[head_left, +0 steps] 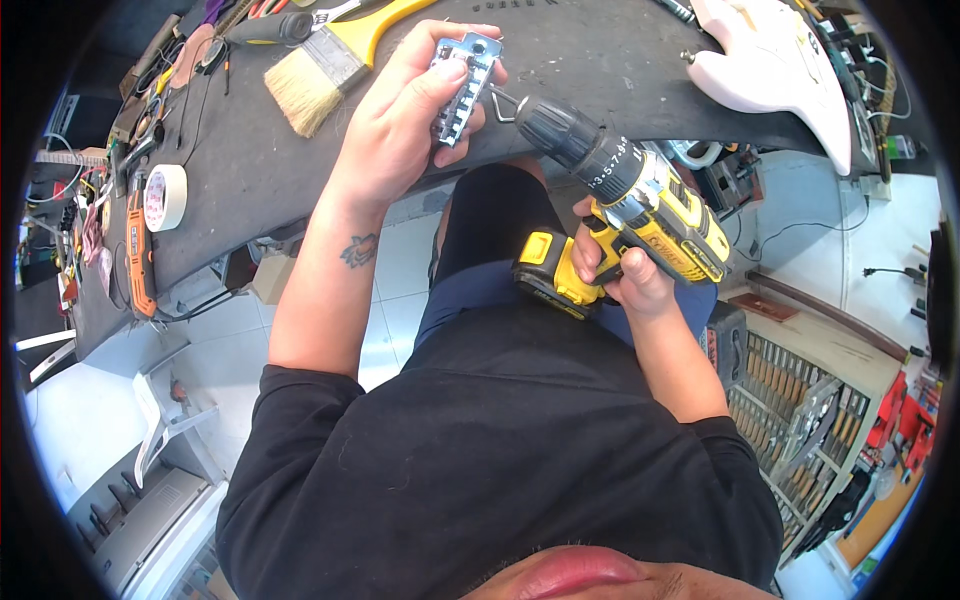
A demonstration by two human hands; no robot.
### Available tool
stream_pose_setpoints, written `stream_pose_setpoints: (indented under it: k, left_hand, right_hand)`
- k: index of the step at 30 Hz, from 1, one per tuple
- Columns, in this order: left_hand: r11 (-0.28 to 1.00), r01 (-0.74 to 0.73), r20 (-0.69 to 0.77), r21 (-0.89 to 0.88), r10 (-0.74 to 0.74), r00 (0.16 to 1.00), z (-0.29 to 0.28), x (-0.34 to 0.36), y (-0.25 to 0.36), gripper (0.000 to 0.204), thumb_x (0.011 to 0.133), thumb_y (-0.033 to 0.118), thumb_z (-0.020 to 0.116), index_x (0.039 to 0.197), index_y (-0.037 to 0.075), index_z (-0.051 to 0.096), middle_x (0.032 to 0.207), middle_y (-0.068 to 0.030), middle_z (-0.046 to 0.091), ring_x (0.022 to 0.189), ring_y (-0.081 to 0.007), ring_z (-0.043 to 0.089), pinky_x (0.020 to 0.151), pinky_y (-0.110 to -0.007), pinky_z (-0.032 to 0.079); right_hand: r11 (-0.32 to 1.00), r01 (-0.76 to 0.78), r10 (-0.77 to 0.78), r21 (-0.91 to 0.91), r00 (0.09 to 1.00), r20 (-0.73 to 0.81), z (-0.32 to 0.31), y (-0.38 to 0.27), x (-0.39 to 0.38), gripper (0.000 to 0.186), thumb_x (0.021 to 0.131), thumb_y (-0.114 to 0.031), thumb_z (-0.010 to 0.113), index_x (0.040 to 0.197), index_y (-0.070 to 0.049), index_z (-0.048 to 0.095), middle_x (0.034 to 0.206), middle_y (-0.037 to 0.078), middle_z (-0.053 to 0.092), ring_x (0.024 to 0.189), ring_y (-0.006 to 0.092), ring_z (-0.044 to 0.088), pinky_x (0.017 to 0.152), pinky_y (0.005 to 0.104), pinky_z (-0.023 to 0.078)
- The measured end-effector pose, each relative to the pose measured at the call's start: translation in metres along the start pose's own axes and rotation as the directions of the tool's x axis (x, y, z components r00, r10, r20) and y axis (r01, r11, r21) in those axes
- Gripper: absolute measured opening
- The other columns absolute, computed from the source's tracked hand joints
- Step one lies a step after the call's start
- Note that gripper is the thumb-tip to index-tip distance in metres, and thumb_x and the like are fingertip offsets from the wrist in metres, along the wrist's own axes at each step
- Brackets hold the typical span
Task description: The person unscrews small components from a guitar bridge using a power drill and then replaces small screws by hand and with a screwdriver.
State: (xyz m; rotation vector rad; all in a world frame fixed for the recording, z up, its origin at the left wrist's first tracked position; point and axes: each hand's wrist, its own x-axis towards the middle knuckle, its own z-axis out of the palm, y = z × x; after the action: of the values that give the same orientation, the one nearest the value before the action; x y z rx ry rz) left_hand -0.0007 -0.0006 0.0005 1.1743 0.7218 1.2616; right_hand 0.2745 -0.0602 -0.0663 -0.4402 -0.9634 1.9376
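Observation:
My left hand (395, 125) grips a shiny chrome guitar bridge (466, 90) above the bench's near edge, the thumb lying across its row of saddles. My right hand (630, 278) is wrapped round the handle of a yellow and black cordless drill (655, 215), its battery pack towards my lap. From the drill's black chuck sticks a thin bent metal rod (503, 104). The rod's far end reaches the bridge's right side, by my left fingertips. Whether it touches or enters the bridge I cannot tell.
On the dark bench (590, 60) a wide paintbrush (325, 75) lies beyond my left hand. A pale guitar body (770, 70) lies at the far right. A tape roll (166, 197) and an orange power tool (140, 260) sit at the left edge. Tool racks (790, 420) stand low on the right.

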Motion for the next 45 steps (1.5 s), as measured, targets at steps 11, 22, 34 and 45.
stream_pose_setpoints:
  k: [11, 22, 34, 45]
  left_hand:
    - [1.0, 0.014, -0.016, -0.003, -0.014, 1.0, 0.0, 0.0, 0.001, 0.038, 0.107, 0.017, 0.044, 0.141, 0.001, 0.049, 0.113, -0.012, 0.063, 0.069, -0.007, 0.052, 0.05, -0.019, 0.042]
    - [1.0, 0.017, -0.081, -0.026, -0.019, 0.997, -0.001, 0.003, -0.001, 0.036, 0.11, 0.03, 0.049, 0.134, 0.003, 0.057, 0.106, -0.009, 0.068, 0.065, -0.0046, 0.051, 0.049, -0.018, 0.04]
    - [1.0, -0.021, -0.053, -0.011, 0.021, 0.998, 0.001, 0.003, -0.004, 0.03, 0.112, 0.028, 0.05, 0.129, 0.006, 0.059, 0.104, -0.008, 0.07, 0.065, -0.0028, 0.052, 0.048, -0.017, 0.038]
    - [0.999, -0.018, -0.036, -0.026, 0.017, 0.999, -0.001, 0.003, -0.006, 0.028, 0.112, 0.027, 0.049, 0.126, 0.006, 0.059, 0.104, -0.008, 0.07, 0.066, -0.0036, 0.052, 0.048, -0.018, 0.039]
  right_hand:
    - [1.0, 0.009, -0.009, -0.003, 1.0, -0.024, 0.003, -0.001, 0.001, 0.068, 0.086, -0.038, 0.085, 0.132, 0.005, 0.058, 0.086, 0.006, 0.062, 0.074, 0.0128, 0.059, 0.067, 0.0263, 0.049]
    - [0.996, 0.08, -0.079, -0.034, 0.997, 0.022, -0.019, 0.004, -0.005, 0.067, 0.088, -0.029, 0.082, 0.142, -0.001, 0.053, 0.134, 0.016, 0.061, 0.083, 0.0145, 0.061, 0.067, 0.0287, 0.053]
    - [0.996, 0.078, -0.078, -0.034, 0.997, 0.024, -0.016, 0.008, -0.002, 0.066, 0.088, -0.028, 0.083, 0.141, -0.002, 0.055, 0.132, 0.015, 0.062, 0.082, 0.015, 0.062, 0.067, 0.0282, 0.054]
    - [0.993, 0.115, -0.116, -0.031, 0.992, -0.039, -0.002, 0.004, 0.0, 0.066, 0.088, -0.03, 0.084, 0.14, -0.002, 0.055, 0.123, 0.014, 0.065, 0.08, 0.0144, 0.061, 0.068, 0.028, 0.053]
